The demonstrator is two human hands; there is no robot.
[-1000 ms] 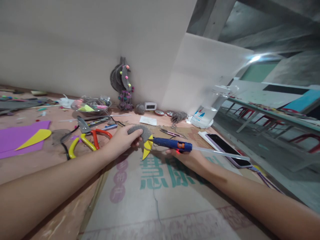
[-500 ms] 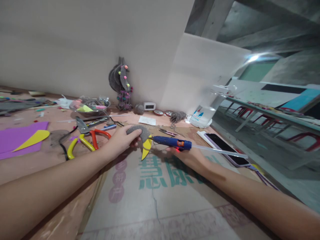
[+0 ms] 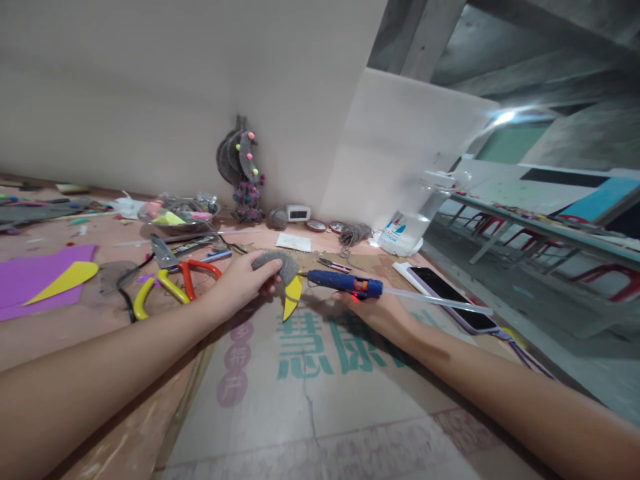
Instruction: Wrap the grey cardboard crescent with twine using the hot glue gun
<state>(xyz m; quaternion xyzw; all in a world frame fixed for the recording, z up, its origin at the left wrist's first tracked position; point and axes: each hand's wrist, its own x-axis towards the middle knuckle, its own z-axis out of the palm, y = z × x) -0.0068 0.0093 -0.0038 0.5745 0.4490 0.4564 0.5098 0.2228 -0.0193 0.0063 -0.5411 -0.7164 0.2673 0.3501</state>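
Observation:
My left hand [image 3: 257, 273] is closed on a curved piece wrapped in grey yarn [image 3: 281, 263], thumb on top. From its lower end a pointed yellow tip [image 3: 292, 300] sticks out, with a thin dark strand across it. In my right hand [image 3: 370, 310] is a blue glue gun [image 3: 343, 283], its nozzle pointing left, right by the yellow part; I cannot tell whether they touch. A red light glows under the gun, and a clear glue stick [image 3: 435, 300] juts from its back. Both hands are above a printed cardboard sheet [image 3: 260, 413].
To the left lie yellow- and red-handled pliers [image 3: 187, 280], a utility knife [image 3: 187, 245] and purple sheets [image 3: 45, 267]. Behind are a bowl of craft bits [image 3: 177, 217], grey yarn [image 3: 354, 233] and a plastic jug [image 3: 410, 220]. A phone [image 3: 453, 297] lies right.
The glue gun's nozzle has moved slightly off the yarn edge, and more of the yellow part shows. My left hand keeps its hold, almost unmoved.

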